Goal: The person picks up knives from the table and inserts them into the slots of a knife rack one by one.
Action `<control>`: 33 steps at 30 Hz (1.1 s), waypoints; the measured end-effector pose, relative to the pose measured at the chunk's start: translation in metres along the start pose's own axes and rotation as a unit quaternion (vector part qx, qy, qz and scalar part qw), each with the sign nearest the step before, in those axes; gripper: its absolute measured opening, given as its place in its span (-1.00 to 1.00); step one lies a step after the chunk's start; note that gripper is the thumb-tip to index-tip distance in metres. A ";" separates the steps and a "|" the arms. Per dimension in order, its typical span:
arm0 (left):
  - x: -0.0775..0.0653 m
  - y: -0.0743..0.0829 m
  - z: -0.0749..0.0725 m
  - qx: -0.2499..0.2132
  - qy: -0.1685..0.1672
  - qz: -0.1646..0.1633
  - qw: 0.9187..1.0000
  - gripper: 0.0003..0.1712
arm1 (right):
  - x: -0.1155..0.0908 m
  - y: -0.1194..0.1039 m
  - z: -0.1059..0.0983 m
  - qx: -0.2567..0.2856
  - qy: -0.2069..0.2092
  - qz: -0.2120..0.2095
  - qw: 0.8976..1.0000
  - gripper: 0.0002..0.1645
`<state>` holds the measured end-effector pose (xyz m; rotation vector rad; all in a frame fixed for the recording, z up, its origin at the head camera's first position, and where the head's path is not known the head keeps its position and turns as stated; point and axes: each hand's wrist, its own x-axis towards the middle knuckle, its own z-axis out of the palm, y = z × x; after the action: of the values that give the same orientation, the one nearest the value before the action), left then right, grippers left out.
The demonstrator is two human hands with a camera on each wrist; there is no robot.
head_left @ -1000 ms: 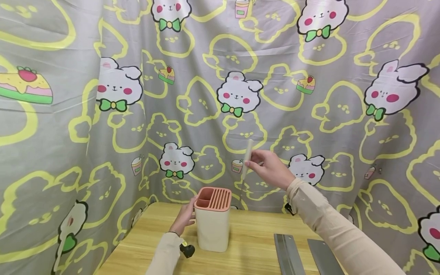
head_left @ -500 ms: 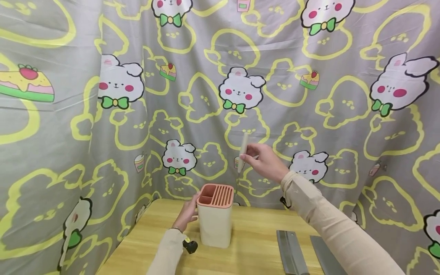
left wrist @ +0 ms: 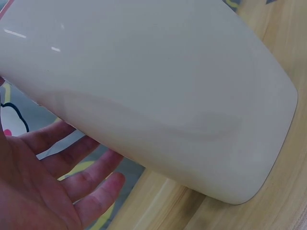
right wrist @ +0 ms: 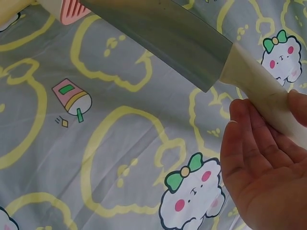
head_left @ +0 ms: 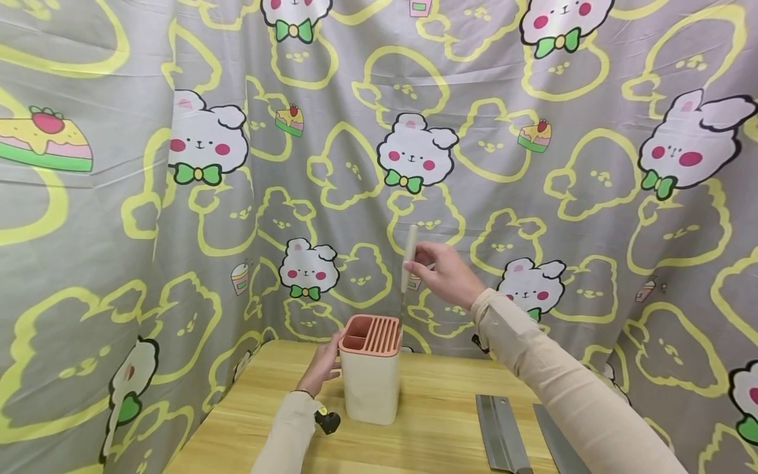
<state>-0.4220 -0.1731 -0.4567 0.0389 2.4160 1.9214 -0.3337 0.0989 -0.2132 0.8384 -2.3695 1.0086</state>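
A cream knife block (head_left: pixel 370 388) stands upright on the table, its coral top (head_left: pixel 383 334) divided into narrow slots and two open compartments. My left hand (head_left: pixel 322 365) rests against its left side; in the left wrist view the fingers (left wrist: pixel 91 179) extend loosely along the cream wall (left wrist: pixel 153 96). My right hand (head_left: pixel 441 271) pinches the pale handle of a kitchen knife (head_left: pixel 408 260) between thumb and fingers. That knife points downward, its tip close to the slotted top's right edge. Its wide steel blade (right wrist: pixel 168 43) shows in the right wrist view.
On the table (head_left: pixel 438 421), right of the block, lie a cleaver (head_left: pixel 502 434) with a hole near its corner and a second wide blade (head_left: pixel 559 438), partly behind my right sleeve. A patterned curtain (head_left: pixel 355 217) hangs behind and along the left.
My right hand has moved left with the knife, bringing the blade from beside the block to its slotted top. The left hand stays at the block's side.
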 end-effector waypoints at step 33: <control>-0.003 0.005 0.000 -0.002 0.014 -0.016 1.000 0.00 | 0.019 -0.002 0.025 0.014 -0.001 0.006 1.000 -0.81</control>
<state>-0.4195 -0.1719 -0.4516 -0.0260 2.4159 1.9256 -0.3502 0.0719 -0.2173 0.8356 -2.3696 1.0498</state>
